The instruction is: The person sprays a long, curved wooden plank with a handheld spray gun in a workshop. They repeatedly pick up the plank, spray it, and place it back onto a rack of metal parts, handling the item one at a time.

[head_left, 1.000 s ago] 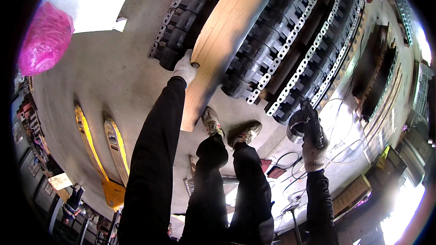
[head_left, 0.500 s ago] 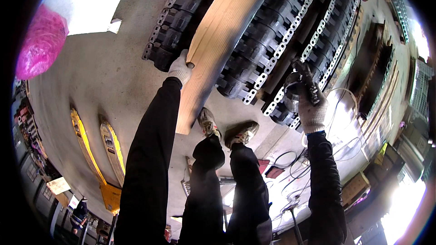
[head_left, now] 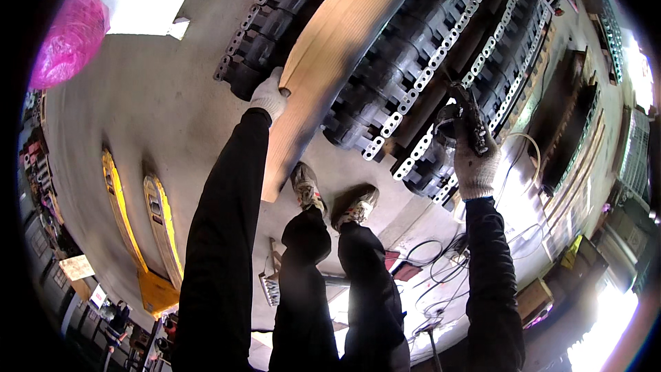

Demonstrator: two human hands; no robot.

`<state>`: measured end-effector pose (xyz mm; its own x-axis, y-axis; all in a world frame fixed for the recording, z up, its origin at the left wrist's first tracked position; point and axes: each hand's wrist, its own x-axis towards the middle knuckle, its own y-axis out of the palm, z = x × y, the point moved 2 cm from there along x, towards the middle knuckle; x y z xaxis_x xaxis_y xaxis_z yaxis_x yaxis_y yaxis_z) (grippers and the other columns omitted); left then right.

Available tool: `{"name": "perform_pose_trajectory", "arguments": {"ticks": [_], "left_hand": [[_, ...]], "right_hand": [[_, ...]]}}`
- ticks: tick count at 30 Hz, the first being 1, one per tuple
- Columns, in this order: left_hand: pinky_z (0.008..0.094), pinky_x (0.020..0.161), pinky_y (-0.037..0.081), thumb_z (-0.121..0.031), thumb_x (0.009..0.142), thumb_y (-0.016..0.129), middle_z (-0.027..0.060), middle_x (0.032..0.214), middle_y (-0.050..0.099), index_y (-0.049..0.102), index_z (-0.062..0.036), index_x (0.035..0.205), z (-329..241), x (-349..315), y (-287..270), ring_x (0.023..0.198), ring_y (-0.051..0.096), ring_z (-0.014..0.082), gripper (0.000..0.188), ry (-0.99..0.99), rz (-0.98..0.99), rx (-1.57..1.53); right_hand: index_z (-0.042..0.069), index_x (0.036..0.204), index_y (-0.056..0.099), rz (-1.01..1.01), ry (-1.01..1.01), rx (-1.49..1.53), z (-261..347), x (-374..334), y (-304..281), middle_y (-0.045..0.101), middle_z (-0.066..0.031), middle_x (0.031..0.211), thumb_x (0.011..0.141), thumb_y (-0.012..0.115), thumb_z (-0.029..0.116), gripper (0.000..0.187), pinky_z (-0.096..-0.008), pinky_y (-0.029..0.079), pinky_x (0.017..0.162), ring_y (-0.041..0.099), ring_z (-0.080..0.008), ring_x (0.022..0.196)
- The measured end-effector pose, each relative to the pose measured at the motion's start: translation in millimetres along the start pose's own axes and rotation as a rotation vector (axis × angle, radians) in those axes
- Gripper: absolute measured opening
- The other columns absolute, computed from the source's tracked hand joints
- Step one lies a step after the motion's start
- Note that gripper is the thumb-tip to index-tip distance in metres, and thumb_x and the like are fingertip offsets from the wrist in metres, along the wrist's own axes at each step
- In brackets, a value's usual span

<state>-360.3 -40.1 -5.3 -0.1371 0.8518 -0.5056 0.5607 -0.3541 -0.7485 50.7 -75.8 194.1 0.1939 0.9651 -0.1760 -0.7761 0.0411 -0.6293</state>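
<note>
My left hand, in a white knit glove, is closed on the left edge of a long pale wooden plank. The plank lies lengthwise away from me, and its right side is darkened. To the right, my gloved right hand is closed round a blackened, rounded thing whose kind I cannot make out. Its glove fingers look black too. This hand is over the near end of black segmented tracks with pale chain links along their edges. Another short black track section lies left of the plank.
Yellow pallet-truck forks stand on the floor at left. A pink wrapped bundle sits at the upper left. Black cables coil on the floor near my right forearm. Long dark steel pieces lie at far right.
The whole view has shifted slightly, with the pallet-truck forks and pink bundle appearing a little displaced. Left hand keeps its grip on the plank; right hand still holds the blackened thing.
</note>
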Motion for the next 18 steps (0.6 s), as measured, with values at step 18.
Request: {"name": "perform_pose_trajectory", "arguments": {"ticks": [18], "left_hand": [[0.0483, 0.092, 0.048, -0.013, 0.087, 0.064, 0.0267, 0.116, 0.062, 0.044, -0.0061, 0.135, -17, -8, -8, 0.112, 0.057, 0.0448, 0.052, 0.024, 0.029, 0.014]], "right_hand": [[0.001, 0.119, 0.065, 0.024, -0.059, -0.022, 4, -35, -14, 0.073, -0.0079, 0.093, 0.093, 0.066, 0.010, 0.027, -0.0254, 0.053, 0.077, 0.068, -0.0109, 0.084]]}}
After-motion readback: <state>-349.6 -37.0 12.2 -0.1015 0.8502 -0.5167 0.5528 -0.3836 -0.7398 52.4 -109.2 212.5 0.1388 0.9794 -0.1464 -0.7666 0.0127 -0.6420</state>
